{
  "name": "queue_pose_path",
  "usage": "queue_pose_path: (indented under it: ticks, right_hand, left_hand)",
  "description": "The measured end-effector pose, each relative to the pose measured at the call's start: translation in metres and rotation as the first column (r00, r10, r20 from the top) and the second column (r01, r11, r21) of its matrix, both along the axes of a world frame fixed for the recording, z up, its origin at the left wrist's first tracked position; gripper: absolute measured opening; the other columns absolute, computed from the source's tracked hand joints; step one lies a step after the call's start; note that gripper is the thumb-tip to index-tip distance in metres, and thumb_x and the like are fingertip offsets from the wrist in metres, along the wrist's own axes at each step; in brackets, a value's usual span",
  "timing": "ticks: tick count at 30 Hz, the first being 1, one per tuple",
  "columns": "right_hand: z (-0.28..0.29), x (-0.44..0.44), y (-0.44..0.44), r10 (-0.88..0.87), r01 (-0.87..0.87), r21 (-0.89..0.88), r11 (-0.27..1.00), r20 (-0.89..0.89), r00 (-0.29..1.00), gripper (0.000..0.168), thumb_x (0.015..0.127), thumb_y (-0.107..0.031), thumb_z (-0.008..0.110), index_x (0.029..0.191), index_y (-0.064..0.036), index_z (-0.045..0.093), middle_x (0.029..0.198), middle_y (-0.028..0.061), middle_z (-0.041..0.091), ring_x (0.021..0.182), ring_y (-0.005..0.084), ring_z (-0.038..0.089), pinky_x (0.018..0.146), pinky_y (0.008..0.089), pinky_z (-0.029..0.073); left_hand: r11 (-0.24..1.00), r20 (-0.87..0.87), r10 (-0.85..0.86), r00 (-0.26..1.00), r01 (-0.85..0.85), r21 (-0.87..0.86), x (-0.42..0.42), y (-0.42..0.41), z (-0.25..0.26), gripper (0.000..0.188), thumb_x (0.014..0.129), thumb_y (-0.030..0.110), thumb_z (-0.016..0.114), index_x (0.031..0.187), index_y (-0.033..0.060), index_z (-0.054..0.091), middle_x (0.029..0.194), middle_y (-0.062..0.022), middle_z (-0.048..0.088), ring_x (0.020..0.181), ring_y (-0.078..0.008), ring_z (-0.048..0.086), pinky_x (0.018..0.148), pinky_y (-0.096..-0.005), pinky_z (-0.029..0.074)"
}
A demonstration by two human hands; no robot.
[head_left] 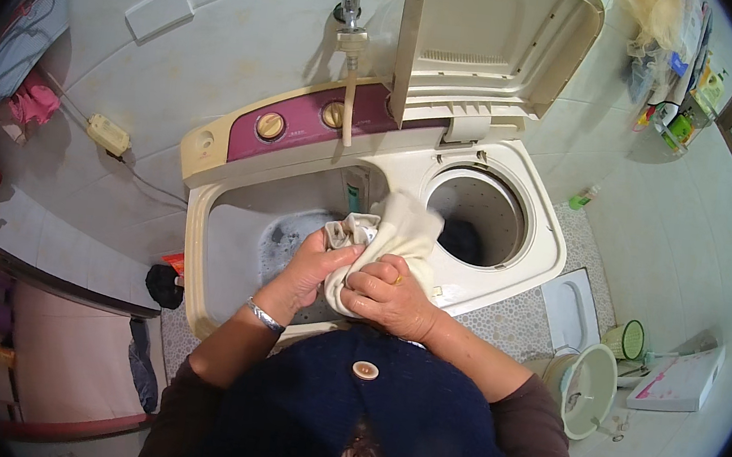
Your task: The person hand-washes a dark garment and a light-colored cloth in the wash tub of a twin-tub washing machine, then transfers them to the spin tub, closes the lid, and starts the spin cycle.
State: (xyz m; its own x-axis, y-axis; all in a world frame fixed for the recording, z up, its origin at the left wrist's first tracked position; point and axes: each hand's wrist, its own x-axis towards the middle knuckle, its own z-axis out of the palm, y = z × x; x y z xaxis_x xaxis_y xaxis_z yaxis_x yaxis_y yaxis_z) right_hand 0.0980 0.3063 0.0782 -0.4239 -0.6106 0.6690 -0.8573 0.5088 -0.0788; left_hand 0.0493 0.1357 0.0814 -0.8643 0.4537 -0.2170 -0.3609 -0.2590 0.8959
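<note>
Both hands grip a bunched cream-coloured garment [407,223] above the divide of a twin-tub washing machine [407,165]. My left hand [312,266] holds its gathered left end, over the wash tub. My right hand [392,296], with a ring on one finger, clasps the lower folds. Sudsy water [287,236] shows in the wash tub [227,260], partly hidden by my left arm. To the right, the round spin tub [488,195] stands uncovered, with a dark bundle [463,239] at its bottom. Whether the garment touches the machine's top, I cannot tell.
The raised lid [476,31] stands behind the spin tub. A tap [351,30] with a hose [349,105] hangs over the control panel [303,123]. At right are a squat toilet [570,309], a green basin [591,389] and a wall shelf [671,138] with bottles.
</note>
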Motion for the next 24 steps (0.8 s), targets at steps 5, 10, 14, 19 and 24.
queue_pose_path:
  ticks: [5, 10, 14, 19, 24]
  right_hand:
    - [0.017, 0.003, 0.010, 0.066, -0.078, 0.029, 0.997, 0.298, 0.952, 0.046, 0.070, -0.032, 0.070, 0.108, -0.012, 0.055, 0.103, 0.0035, 0.051, 0.094, 0.0239, 0.048, 0.079, 0.0365, 0.038]
    - [0.007, 0.011, 0.020, 0.141, 0.285, -0.432, 0.855, 0.724, 0.675, 0.034, 0.078, -0.023, 0.070, 0.104, -0.005, 0.057, 0.083, 0.0113, 0.061, 0.074, 0.0201, 0.061, 0.066, 0.0316, 0.048]
    - [0.000, -0.004, 0.019, -0.269, 0.628, -0.380, 0.679, 0.666, 0.695, 0.025, 0.076, -0.019, 0.072, 0.089, -0.005, 0.055, 0.072, 0.0081, 0.059, 0.063, 0.0190, 0.057, 0.059, 0.0293, 0.047]
    - [0.022, -0.021, 0.019, -0.350, 0.559, -0.376, 0.739, 0.494, 0.796, 0.039, 0.072, -0.020, 0.074, 0.102, -0.003, 0.056, 0.094, 0.0109, 0.056, 0.087, 0.0246, 0.054, 0.080, 0.0347, 0.043]
    - [0.035, -0.022, 0.009, -0.124, 0.325, -0.430, 0.842, 0.432, 0.893, 0.047, 0.075, -0.023, 0.071, 0.115, -0.005, 0.053, 0.108, 0.0147, 0.053, 0.100, 0.0283, 0.052, 0.090, 0.0356, 0.040]
  left_hand:
    - [0.988, -0.046, 0.131, 0.990, -0.127, 0.083, 0.000, -0.008, -0.007, 0.031, 0.082, 0.004, 0.059, 0.113, 0.0025, 0.053, 0.102, -0.0055, 0.061, 0.092, -0.0131, 0.059, 0.081, -0.0271, 0.048]
    - [0.978, -0.136, 0.141, 0.981, -0.118, 0.170, -0.005, -0.019, 0.012, 0.035, 0.077, 0.002, 0.060, 0.112, 0.0028, 0.053, 0.101, -0.0042, 0.061, 0.092, -0.0118, 0.057, 0.082, -0.0277, 0.047]
    - [0.949, -0.143, 0.152, 0.978, -0.105, 0.297, -0.008, -0.028, 0.027, 0.042, 0.073, 0.001, 0.059, 0.115, 0.0019, 0.052, 0.103, -0.0071, 0.060, 0.098, -0.0157, 0.057, 0.088, -0.0309, 0.047]
    - [0.897, -0.047, 0.120, 0.992, -0.088, 0.432, -0.005, -0.033, 0.027, 0.051, 0.072, 0.000, 0.055, 0.122, 0.0005, 0.047, 0.109, -0.0103, 0.059, 0.101, -0.0198, 0.058, 0.092, -0.0335, 0.046]
    - [0.916, -0.102, 0.045, 0.994, 0.000, 0.402, -0.003, -0.019, 0.034, 0.060, 0.065, 0.004, 0.054, 0.124, 0.0032, 0.041, 0.115, -0.0116, 0.053, 0.108, -0.0209, 0.052, 0.097, -0.0325, 0.041]
